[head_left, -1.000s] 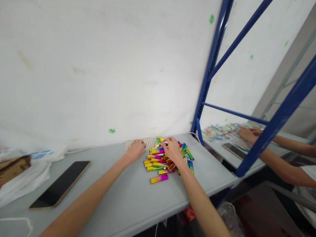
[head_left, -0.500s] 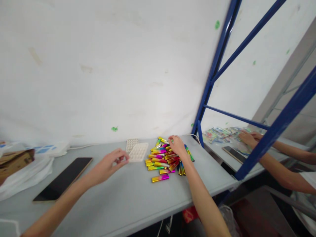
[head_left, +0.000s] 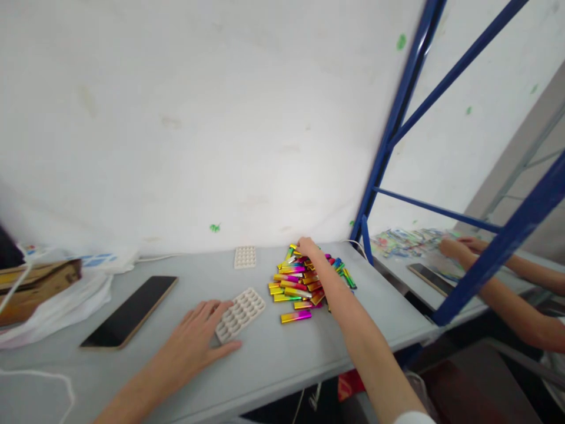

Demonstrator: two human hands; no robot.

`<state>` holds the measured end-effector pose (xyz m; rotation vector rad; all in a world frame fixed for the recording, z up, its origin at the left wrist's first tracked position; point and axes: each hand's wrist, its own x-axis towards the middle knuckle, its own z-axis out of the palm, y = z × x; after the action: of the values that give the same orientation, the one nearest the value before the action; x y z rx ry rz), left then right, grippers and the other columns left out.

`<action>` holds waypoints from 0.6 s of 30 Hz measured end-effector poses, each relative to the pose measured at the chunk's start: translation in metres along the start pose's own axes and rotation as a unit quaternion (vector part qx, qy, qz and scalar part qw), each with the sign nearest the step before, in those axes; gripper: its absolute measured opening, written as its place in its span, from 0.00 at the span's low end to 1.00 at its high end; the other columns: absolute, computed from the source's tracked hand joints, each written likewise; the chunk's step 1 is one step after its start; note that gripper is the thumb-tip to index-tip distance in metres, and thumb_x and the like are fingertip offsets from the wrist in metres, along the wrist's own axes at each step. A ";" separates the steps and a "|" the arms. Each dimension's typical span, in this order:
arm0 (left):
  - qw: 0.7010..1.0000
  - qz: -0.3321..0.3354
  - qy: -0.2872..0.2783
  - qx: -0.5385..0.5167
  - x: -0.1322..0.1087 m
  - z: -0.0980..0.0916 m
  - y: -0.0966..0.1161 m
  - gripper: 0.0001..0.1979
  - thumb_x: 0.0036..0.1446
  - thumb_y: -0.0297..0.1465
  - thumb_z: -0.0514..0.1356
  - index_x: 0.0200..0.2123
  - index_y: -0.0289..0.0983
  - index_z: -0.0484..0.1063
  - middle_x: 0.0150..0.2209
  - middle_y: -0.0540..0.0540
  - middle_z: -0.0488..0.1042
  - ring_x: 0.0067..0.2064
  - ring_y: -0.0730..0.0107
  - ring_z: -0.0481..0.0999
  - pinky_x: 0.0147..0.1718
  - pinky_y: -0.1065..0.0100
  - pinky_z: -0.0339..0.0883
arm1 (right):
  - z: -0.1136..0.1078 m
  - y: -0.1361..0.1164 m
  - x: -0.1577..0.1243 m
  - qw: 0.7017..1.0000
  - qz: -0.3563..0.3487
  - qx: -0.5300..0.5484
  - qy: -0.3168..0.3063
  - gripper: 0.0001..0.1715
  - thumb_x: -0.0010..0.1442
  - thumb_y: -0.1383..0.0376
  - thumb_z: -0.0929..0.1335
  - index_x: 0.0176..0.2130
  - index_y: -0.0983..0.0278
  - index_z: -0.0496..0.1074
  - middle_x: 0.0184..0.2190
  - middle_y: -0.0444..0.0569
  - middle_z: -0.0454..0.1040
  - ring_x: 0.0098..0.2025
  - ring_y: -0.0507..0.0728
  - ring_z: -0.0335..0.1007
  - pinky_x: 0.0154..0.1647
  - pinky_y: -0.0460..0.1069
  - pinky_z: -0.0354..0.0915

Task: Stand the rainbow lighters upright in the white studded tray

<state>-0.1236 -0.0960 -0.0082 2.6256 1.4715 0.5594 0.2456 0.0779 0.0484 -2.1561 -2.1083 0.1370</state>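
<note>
My left hand (head_left: 198,335) rests on the grey table (head_left: 273,359) with fingers on the near end of a white dimpled tray (head_left: 242,312), gripping its edge. My right hand (head_left: 309,250) reaches over a pile of shiny multicoloured bars (head_left: 304,281), its fingers curled down at the far side of the pile; what they hold is hidden. A second white tray (head_left: 245,257) lies further back near the wall.
A black phone (head_left: 130,311) lies on the left. A brown box (head_left: 35,282) on white bags sits at the far left. A blue rack frame (head_left: 388,141) stands at the right; beyond it another person's hands (head_left: 454,247) work at a neighbouring table with a phone (head_left: 430,277).
My left hand has pulled one white tray from the back of the table toward me and to the left. My right hand moved to the far side of the pile.
</note>
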 end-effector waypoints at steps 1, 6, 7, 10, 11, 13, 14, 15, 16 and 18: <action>1.000 -0.001 -0.012 0.002 0.004 -0.003 0.008 0.28 0.61 0.48 0.62 0.62 0.45 0.71 0.56 0.40 0.77 0.58 0.48 0.76 0.61 0.50 0.69 | 0.000 0.001 0.000 1.000 0.002 0.013 0.002 0.23 0.70 0.56 0.71 0.59 0.63 0.72 0.58 0.55 0.73 0.54 0.62 0.75 0.54 0.60 0.75; 0.996 0.040 -0.070 -0.039 0.035 -0.017 0.015 0.32 0.62 0.43 0.62 0.67 0.42 0.64 0.62 0.39 0.73 0.63 0.49 0.72 0.64 0.51 0.65 | -0.008 0.002 -0.007 0.995 0.002 0.079 0.065 0.17 0.75 0.63 0.64 0.56 0.69 0.75 0.52 0.62 0.79 0.53 0.61 0.77 0.54 0.52 0.70; 0.995 0.051 -0.076 -0.046 0.042 -0.018 0.011 0.33 0.61 0.43 0.62 0.67 0.41 0.63 0.62 0.39 0.73 0.63 0.49 0.72 0.65 0.51 0.65 | -0.009 0.001 -0.011 0.992 -0.004 0.096 0.082 0.19 0.76 0.64 0.61 0.57 0.69 0.74 0.50 0.61 0.81 0.51 0.60 0.77 0.52 0.51 0.69; 0.990 0.084 -0.093 -0.069 0.065 -0.017 -0.001 0.37 0.57 0.44 0.65 0.67 0.39 0.63 0.64 0.37 0.72 0.64 0.48 0.72 0.65 0.52 0.64 | -0.011 -0.009 -0.024 0.965 -0.059 0.224 0.119 0.20 0.75 0.58 0.61 0.55 0.64 0.75 0.38 0.50 0.82 0.37 0.55 0.76 0.42 0.47 0.68; 0.988 0.093 -0.096 -0.078 0.071 -0.015 -0.005 0.38 0.56 0.45 0.66 0.67 0.39 0.64 0.64 0.37 0.72 0.64 0.48 0.72 0.65 0.52 0.65 | -0.009 -0.014 -0.029 0.944 -0.084 0.291 0.127 0.20 0.73 0.56 0.62 0.53 0.63 0.76 0.33 0.47 0.81 0.33 0.54 0.73 0.38 0.47 0.67; 0.985 0.102 -0.096 -0.101 0.080 -0.011 -0.012 0.39 0.54 0.47 0.68 0.65 0.39 0.65 0.63 0.38 0.73 0.63 0.47 0.73 0.64 0.52 0.66 | -0.002 -0.026 -0.038 0.887 -0.121 0.424 0.134 0.22 0.67 0.51 0.67 0.49 0.63 0.78 0.28 0.44 0.77 0.27 0.52 0.66 0.31 0.47 0.64; 0.984 0.100 -0.094 -0.113 0.082 -0.008 -0.014 0.40 0.54 0.48 0.68 0.65 0.39 0.65 0.62 0.38 0.74 0.62 0.48 0.74 0.64 0.52 0.66 | 0.002 -0.033 -0.042 0.862 -0.130 0.473 0.132 0.24 0.63 0.48 0.69 0.47 0.64 0.78 0.27 0.43 0.75 0.26 0.52 0.64 0.30 0.47 0.62; 0.984 0.096 -0.089 -0.122 0.083 -0.006 -0.017 0.40 0.54 0.49 0.68 0.65 0.39 0.65 0.61 0.38 0.75 0.62 0.48 0.74 0.63 0.52 0.66 | 0.006 -0.040 -0.046 0.841 -0.135 0.509 0.125 0.25 0.59 0.47 0.71 0.44 0.64 0.78 0.26 0.42 0.73 0.26 0.51 0.61 0.29 0.46 0.60; 0.984 0.092 -0.084 -0.127 0.082 -0.003 -0.019 0.41 0.54 0.50 0.69 0.66 0.38 0.65 0.61 0.38 0.75 0.61 0.48 0.74 0.64 0.52 0.66 | 0.011 -0.047 -0.050 0.826 -0.138 0.533 0.117 0.26 0.57 0.45 0.73 0.40 0.64 0.77 0.25 0.41 0.71 0.25 0.51 0.60 0.28 0.46 0.59; 0.987 0.083 -0.057 -0.122 0.078 0.004 -0.023 0.42 0.54 0.52 0.68 0.66 0.38 0.65 0.62 0.37 0.74 0.63 0.46 0.72 0.65 0.49 0.64 | 0.018 -0.059 -0.059 0.814 -0.143 0.553 0.105 0.27 0.56 0.42 0.73 0.31 0.63 0.73 0.23 0.40 0.66 0.26 0.51 0.58 0.28 0.47 0.57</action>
<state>-0.1039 -0.0175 0.0041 2.5520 1.0847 0.5521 0.1828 0.0205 0.0380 -1.0798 -1.5266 0.8107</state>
